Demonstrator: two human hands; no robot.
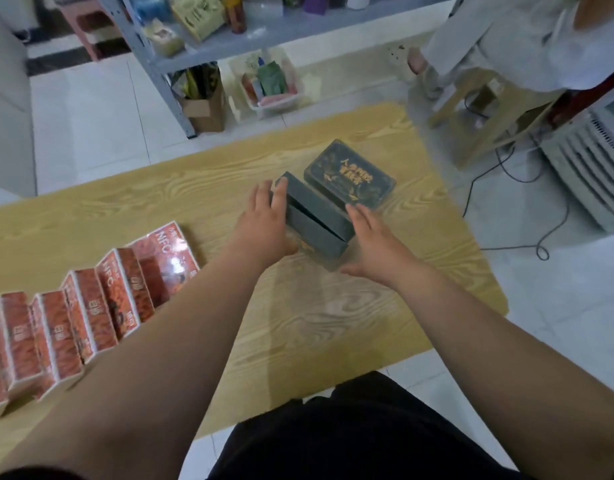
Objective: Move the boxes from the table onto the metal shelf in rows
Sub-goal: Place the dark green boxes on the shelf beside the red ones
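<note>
A dark green box [316,220] stands on its edge on the wooden table [333,323], near the far right. My left hand [267,220] presses flat against its left face. My right hand [371,244] lies against its right side, fingers straight. Just behind it a second dark green box [350,174] with gold lettering lies flat. A row of several red and white boxes [76,320] stands at the table's left. The grey metal shelf [298,29] rises beyond the table, with goods on its lower level.
Under the shelf sit a cardboard box [205,105] and a clear plastic bin [270,88] of packets. A person in light clothes sits on a wooden stool [478,109] at the far right. A white appliance [596,168] and a black cable [527,209] lie right of the table.
</note>
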